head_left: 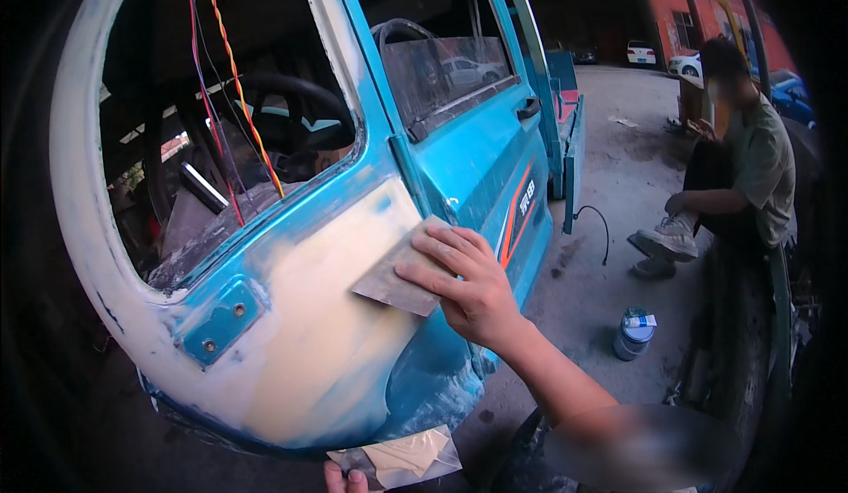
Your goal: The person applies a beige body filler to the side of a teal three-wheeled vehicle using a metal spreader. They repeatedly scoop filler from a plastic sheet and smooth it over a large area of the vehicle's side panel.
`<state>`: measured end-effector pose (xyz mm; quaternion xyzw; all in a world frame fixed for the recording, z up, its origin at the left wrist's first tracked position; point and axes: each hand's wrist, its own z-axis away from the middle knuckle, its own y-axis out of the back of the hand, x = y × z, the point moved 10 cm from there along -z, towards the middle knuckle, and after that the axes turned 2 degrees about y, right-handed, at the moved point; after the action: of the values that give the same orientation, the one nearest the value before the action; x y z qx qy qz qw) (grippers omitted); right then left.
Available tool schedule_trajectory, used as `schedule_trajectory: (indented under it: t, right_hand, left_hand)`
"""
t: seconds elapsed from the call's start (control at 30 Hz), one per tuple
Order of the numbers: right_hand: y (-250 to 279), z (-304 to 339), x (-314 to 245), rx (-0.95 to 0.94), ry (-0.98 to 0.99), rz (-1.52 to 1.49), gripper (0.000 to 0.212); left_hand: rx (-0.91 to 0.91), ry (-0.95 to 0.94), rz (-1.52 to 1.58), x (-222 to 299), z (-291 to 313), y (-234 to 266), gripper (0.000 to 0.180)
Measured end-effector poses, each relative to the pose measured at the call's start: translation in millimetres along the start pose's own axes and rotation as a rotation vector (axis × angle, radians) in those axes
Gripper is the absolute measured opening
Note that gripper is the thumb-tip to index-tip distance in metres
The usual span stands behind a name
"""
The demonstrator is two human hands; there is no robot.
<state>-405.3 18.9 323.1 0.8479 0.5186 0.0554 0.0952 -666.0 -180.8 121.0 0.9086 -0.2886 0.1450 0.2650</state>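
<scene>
My right hand (477, 288) grips a thin grey putty spreader (389, 283) and lays it against the front corner of a blue vehicle cab (455, 170). Its fingers press flat along the spreader's face. Cream filler (305, 316) covers much of the panel around and below the blade, smooth in places and streaked in others. Low at the picture's bottom edge, my left hand (345, 481) pinches a flat plate (449, 465) carrying a lump of cream putty (408, 454). Only a thumb and fingertip of that hand show.
Red and yellow wires (231, 60) hang in the glassless windscreen opening. A bracket plate (221, 323) with two holes sits on the panel. To the right, a seated person (751, 157) is beside a can (633, 334) with a tube on top. A black cable (604, 228) lies on the floor.
</scene>
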Motion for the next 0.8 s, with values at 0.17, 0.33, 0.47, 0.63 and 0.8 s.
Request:
schedule_trajectory:
  t: [0.17, 0.33, 0.47, 0.63, 0.8]
  right_hand:
    - [-4.0, -33.9, -4.1, 0.049, 0.070, -0.001, 0.058]
    - [-13.6, -49.0, 3.1, 0.098, 0.102, -0.010, 0.056]
    - [-18.4, -49.8, 5.4, 0.090, 0.099, -0.011, 0.055]
    - [-21.8, -39.2, 8.4, 0.093, 0.121, 0.023, 0.055]
    - [-25.5, -22.0, 8.4, 0.069, 0.095, 0.029, 0.058]
  left_hand:
    - [-0.057, -0.081, -0.167, 28.0, -17.2, -0.2, 0.039]
    - [-0.009, 0.057, 0.012, -5.3, -0.6, 7.0, 0.042]
    - [-0.017, -0.058, -0.168, 10.4, -7.7, 7.2, 0.043]
    - [-0.063, -0.154, -0.350, 26.6, -13.2, 1.3, 0.041]
    - [0.005, -0.229, -0.352, 38.7, -20.0, 1.6, 0.039]
